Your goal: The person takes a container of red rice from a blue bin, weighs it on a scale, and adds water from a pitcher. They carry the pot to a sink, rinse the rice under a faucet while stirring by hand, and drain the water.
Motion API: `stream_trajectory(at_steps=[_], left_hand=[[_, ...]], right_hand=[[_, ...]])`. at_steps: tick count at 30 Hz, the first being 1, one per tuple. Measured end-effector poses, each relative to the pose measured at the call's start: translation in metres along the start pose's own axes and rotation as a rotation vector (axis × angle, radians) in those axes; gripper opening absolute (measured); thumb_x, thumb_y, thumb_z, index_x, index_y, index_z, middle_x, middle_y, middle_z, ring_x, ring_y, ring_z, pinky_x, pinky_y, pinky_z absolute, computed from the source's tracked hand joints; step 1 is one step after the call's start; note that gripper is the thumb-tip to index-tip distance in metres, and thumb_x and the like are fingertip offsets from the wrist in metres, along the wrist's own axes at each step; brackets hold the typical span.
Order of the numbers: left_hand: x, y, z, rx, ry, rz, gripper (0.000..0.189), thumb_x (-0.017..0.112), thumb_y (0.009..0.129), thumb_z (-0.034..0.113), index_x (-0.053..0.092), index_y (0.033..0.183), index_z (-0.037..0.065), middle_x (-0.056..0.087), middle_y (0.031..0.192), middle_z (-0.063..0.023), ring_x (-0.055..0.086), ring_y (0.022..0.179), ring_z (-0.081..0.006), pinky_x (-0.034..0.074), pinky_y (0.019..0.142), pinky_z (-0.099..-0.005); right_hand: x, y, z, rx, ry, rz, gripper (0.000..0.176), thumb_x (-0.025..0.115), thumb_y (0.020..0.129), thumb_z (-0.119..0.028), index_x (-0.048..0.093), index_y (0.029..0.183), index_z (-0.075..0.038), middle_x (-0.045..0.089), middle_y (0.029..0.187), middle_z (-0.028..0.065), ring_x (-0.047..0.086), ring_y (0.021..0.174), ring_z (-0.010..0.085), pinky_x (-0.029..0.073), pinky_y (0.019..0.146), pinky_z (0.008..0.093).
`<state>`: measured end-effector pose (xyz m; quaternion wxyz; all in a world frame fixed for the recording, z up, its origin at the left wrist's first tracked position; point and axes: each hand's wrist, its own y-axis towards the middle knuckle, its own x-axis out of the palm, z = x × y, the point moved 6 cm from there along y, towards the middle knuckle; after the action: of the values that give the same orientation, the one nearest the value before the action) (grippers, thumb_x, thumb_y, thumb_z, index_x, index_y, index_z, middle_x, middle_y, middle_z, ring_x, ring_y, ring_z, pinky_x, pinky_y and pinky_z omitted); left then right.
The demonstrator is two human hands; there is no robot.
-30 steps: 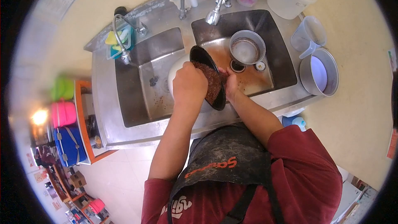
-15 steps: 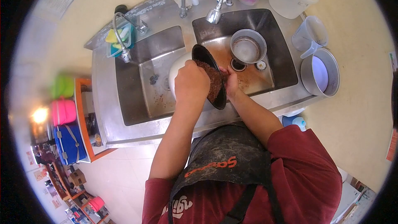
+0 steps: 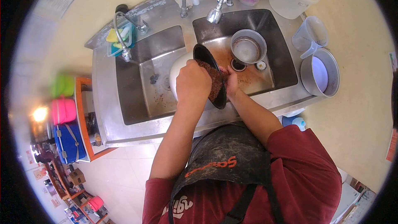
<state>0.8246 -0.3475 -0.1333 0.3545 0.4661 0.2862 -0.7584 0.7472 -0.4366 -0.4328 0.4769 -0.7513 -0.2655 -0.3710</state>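
Note:
A round black pan (image 3: 200, 52), tipped steeply on its side, is held over the sink near the divider between the two basins. Dark brown crumbly stuff (image 3: 215, 84) lies inside it. My right hand (image 3: 231, 81) grips the pan from its underside, fingers at the edge. My left hand (image 3: 193, 82) is closed in front of the crumbly stuff at the pan's open side; its fingertips are hidden, so what they hold does not show. Behind that hand is a rounded white container (image 3: 177, 69), mostly covered by the hand.
A round metal pan (image 3: 248, 46) sits in the stained right basin (image 3: 265, 72). Brown bits dot the left basin (image 3: 143, 95). Flexible faucets (image 3: 214, 15) overhang the basins. Plastic tubs, a measuring jug (image 3: 310, 33) and a metal pot (image 3: 320, 72) stand at the right.
The left hand has shifted very slightly to the right against the pan. The pan and the right hand stay nearly where they were.

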Motion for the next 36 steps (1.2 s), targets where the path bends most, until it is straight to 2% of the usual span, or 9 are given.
stream_trajectory(at_steps=[3, 12, 15, 18, 21, 24, 27, 30, 36], left_hand=[[0.001, 0.0, 0.001, -0.008, 0.001, -0.006, 0.023, 0.052, 0.091, 0.016, 0.06, 0.094, -0.006, 0.067, 0.089, -0.0321, 0.068, 0.087, -0.0477, 0.055, 0.079, -0.0513], [0.002, 0.0, 0.003, -0.011, 0.011, -0.006, 0.023, 0.052, 0.091, 0.016, 0.06, 0.094, -0.005, 0.067, 0.089, -0.0316, 0.067, 0.087, -0.0476, 0.055, 0.079, -0.0515], [0.004, -0.001, 0.004, 0.002, 0.017, -0.003, 0.022, 0.052, 0.091, 0.016, 0.06, 0.093, -0.005, 0.067, 0.089, -0.0312, 0.068, 0.086, -0.0472, 0.055, 0.078, -0.0512], [0.005, -0.001, 0.006, 0.006, 0.019, 0.001, 0.022, 0.052, 0.091, 0.016, 0.06, 0.093, -0.005, 0.067, 0.088, -0.0308, 0.068, 0.086, -0.0466, 0.056, 0.077, -0.0505], [0.006, 0.0, 0.007, 0.013, 0.031, 0.002, 0.023, 0.053, 0.091, 0.016, 0.06, 0.093, -0.005, 0.068, 0.088, -0.0305, 0.068, 0.085, -0.0463, 0.056, 0.077, -0.0502], [0.006, 0.0, 0.007, 0.026, 0.037, 0.011, 0.022, 0.053, 0.091, 0.016, 0.06, 0.093, -0.005, 0.068, 0.087, -0.0302, 0.068, 0.085, -0.0464, 0.056, 0.077, -0.0503], [0.006, 0.0, 0.006, -0.01, 0.038, 0.001, 0.024, 0.051, 0.092, 0.02, 0.062, 0.093, -0.002, 0.067, 0.09, -0.0304, 0.067, 0.088, -0.0473, 0.054, 0.08, -0.0524], [0.004, -0.002, 0.009, -0.038, 0.024, -0.014, 0.026, 0.05, 0.093, 0.021, 0.063, 0.093, -0.001, 0.067, 0.091, -0.0306, 0.066, 0.089, -0.0479, 0.054, 0.081, -0.0534], [0.007, -0.002, 0.011, -0.026, 0.023, -0.031, 0.026, 0.05, 0.093, 0.021, 0.063, 0.093, -0.002, 0.067, 0.091, -0.0313, 0.066, 0.088, -0.0488, 0.054, 0.081, -0.0538]], right_hand=[[0.006, -0.008, -0.002, 0.017, -0.004, 0.044, 0.052, 0.037, 0.101, -0.047, 0.062, 0.124, -0.008, 0.065, 0.122, 0.0151, 0.06, 0.112, 0.0339, 0.046, 0.102, 0.0474], [-0.004, 0.005, 0.002, 0.011, 0.017, -0.095, 0.055, 0.033, 0.102, -0.046, 0.058, 0.129, -0.004, 0.064, 0.124, 0.0158, 0.06, 0.115, 0.0326, 0.044, 0.105, 0.0462], [-0.005, 0.005, 0.002, 0.007, 0.008, -0.081, 0.055, 0.031, 0.103, -0.045, 0.058, 0.129, -0.004, 0.064, 0.125, 0.016, 0.06, 0.116, 0.0324, 0.043, 0.105, 0.046], [0.009, -0.003, 0.0, 0.027, 0.005, -0.192, 0.055, 0.031, 0.103, -0.044, 0.058, 0.129, -0.003, 0.064, 0.125, 0.0162, 0.061, 0.115, 0.0323, 0.044, 0.105, 0.0458], [0.017, -0.014, -0.003, 0.025, -0.023, -0.094, 0.056, 0.03, 0.103, -0.044, 0.057, 0.128, -0.003, 0.064, 0.125, 0.0164, 0.061, 0.114, 0.0321, 0.044, 0.105, 0.0455], [0.013, -0.006, -0.001, 0.02, -0.003, -0.162, 0.057, 0.03, 0.103, -0.045, 0.057, 0.128, -0.003, 0.065, 0.124, 0.0168, 0.062, 0.113, 0.0321, 0.045, 0.104, 0.0454], [-0.001, 0.0, 0.001, 0.006, -0.013, -0.014, 0.058, 0.029, 0.103, -0.046, 0.058, 0.128, -0.003, 0.065, 0.123, 0.017, 0.062, 0.113, 0.032, 0.046, 0.103, 0.0454], [-0.003, 0.004, 0.003, 0.006, 0.002, -0.093, 0.056, 0.03, 0.103, -0.045, 0.059, 0.126, -0.003, 0.066, 0.121, 0.0164, 0.063, 0.111, 0.0318, 0.047, 0.102, 0.0452], [0.01, -0.01, -0.003, -0.034, -0.058, -0.015, 0.056, 0.035, 0.098, -0.047, 0.061, 0.12, -0.003, 0.068, 0.117, 0.0145, 0.062, 0.108, 0.0315, 0.045, 0.1, 0.0438]])
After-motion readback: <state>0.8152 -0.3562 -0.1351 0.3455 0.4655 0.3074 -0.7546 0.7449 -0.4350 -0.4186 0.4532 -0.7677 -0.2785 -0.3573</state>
